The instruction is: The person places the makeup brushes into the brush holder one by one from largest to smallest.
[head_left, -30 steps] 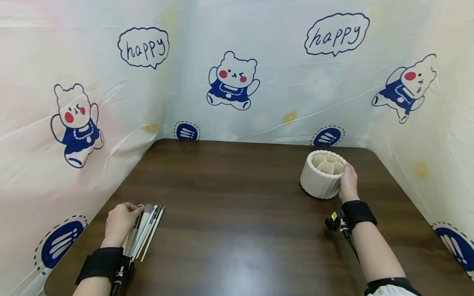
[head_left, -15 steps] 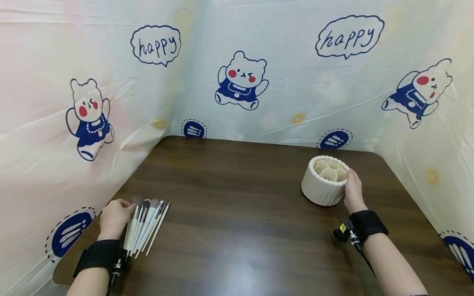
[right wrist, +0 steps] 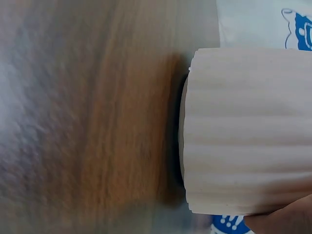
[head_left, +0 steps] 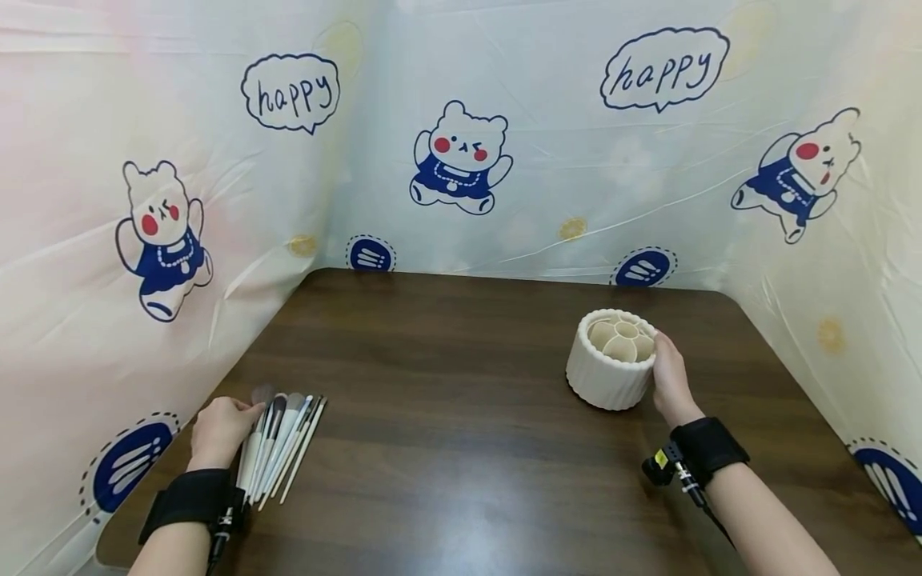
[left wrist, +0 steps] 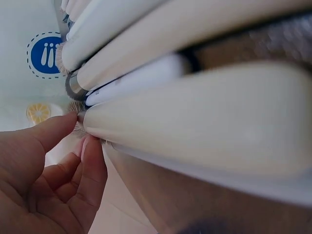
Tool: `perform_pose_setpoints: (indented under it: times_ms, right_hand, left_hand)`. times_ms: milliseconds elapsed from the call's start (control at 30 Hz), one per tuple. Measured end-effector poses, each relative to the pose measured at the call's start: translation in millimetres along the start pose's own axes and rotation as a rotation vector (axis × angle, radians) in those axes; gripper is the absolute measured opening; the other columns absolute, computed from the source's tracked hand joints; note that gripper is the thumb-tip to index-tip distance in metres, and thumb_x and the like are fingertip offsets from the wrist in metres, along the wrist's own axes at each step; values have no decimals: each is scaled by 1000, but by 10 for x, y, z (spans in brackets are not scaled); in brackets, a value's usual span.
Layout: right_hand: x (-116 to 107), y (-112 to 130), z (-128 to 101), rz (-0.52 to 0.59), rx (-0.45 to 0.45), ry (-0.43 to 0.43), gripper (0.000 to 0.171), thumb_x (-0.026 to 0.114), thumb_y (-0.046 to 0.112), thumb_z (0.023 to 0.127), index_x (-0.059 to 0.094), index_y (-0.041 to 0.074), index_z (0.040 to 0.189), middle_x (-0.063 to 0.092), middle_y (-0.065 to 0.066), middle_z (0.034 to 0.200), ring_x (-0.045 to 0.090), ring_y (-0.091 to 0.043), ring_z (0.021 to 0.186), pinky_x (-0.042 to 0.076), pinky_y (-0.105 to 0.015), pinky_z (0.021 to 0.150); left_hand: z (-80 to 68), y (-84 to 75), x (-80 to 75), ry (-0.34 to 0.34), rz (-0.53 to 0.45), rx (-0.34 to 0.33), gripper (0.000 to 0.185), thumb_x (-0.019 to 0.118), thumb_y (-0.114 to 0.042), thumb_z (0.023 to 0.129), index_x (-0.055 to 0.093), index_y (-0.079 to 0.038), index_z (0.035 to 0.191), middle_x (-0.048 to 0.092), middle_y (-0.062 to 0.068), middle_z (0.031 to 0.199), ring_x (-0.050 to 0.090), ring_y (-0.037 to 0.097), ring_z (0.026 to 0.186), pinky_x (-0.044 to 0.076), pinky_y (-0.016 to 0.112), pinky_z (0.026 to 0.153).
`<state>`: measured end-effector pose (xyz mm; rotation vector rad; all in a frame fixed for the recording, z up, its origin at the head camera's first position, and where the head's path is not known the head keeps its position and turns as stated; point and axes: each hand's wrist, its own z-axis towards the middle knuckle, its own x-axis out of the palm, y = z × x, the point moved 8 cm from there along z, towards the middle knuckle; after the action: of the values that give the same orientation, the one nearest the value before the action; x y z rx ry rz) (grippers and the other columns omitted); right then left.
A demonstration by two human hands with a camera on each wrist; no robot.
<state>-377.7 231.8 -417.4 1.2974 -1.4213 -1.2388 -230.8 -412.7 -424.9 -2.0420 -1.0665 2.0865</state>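
At left, fingers [left wrist: 92, 170] barely apart around brush [left wrist: 195, 122]

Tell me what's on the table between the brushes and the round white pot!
Nothing: just bare brown tabletop between the brushes and the round white pot. The head view shows it.

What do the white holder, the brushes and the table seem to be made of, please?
White holder: matte, perhaps plastic or ceramic; its ribbed wall shows no sharp glare.
Brushes: smooth pale handles, possibly painted wood or plastic; fine strands suggest hair or synthetic bristles.
Table: satin wood or wood-look laminate, from streaky grain and soft reflection.
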Motion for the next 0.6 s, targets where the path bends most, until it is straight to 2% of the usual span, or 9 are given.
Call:
perform_pose_setpoints:
  times_ms: [400,600]
  right_hand:
    - [232,-8,-224,-8,-25,93,58,11,33,103,6,6,154,2,-9,162,4,-23,149,7,-39,122]
    - [361,-30,-324,-11,-35,143,56,13,32,104,8,6,154,5,-10,162,6,-24,149,9,-40,122]
  left_hand:
    - [-1,-46,39,6,13,9,39,56,-27,92,69,1,68,59,5,61,53,22,60,36,30,50]
    - [4,-78,60,6,41,4,42,57,-27,91,59,-6,54,45,-2,52,47,20,56,33,29,50]
